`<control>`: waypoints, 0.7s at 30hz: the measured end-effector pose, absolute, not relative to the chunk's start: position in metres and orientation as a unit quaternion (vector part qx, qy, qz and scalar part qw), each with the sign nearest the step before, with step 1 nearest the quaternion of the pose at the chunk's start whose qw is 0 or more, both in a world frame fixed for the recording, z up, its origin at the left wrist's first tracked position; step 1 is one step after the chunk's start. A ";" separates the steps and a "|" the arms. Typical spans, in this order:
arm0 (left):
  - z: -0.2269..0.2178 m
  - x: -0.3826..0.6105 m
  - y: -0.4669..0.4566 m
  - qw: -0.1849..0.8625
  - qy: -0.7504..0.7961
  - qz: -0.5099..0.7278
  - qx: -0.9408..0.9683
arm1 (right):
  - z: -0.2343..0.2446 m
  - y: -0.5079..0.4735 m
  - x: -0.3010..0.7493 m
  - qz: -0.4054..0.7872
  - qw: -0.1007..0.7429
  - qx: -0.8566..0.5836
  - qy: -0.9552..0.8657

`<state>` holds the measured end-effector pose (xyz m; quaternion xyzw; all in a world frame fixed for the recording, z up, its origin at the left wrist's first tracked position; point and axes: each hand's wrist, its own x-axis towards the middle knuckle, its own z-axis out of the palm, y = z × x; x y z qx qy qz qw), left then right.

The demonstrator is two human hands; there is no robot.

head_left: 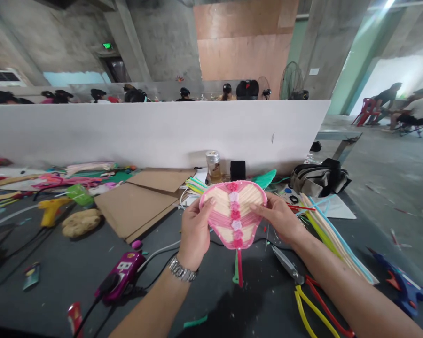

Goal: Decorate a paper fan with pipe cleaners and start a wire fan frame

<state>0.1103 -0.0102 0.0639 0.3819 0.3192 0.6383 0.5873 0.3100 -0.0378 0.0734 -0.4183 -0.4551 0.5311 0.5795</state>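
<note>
Between my two hands is a small hand fan (220, 220) in cream and pink, with a pink edge, a row of pink and lilac flowers down its middle and a thin red handle pointing down. My left hand (196, 230), with a metal watch at the wrist, grips its left edge, thumb on the front. Gripping the right edge the same way is my right hand (282, 217). Below my right forearm lie scissors (296, 277) with red and yellow handles. A green strip shows behind the fan's handle.
Left on the dark table (155, 305) are a purple power strip (121, 277), a yellow glue gun (52, 211) and cardboard (137, 206). A jar (213, 166) stands before the white partition (155, 134). At right are pipe cleaners (334, 239), a bag (319, 178) and a blue glue gun (402, 281).
</note>
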 end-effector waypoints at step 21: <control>0.000 0.121 -0.059 0.601 0.417 0.489 0.475 | 0.054 -0.031 0.302 0.496 0.670 -0.386 -0.395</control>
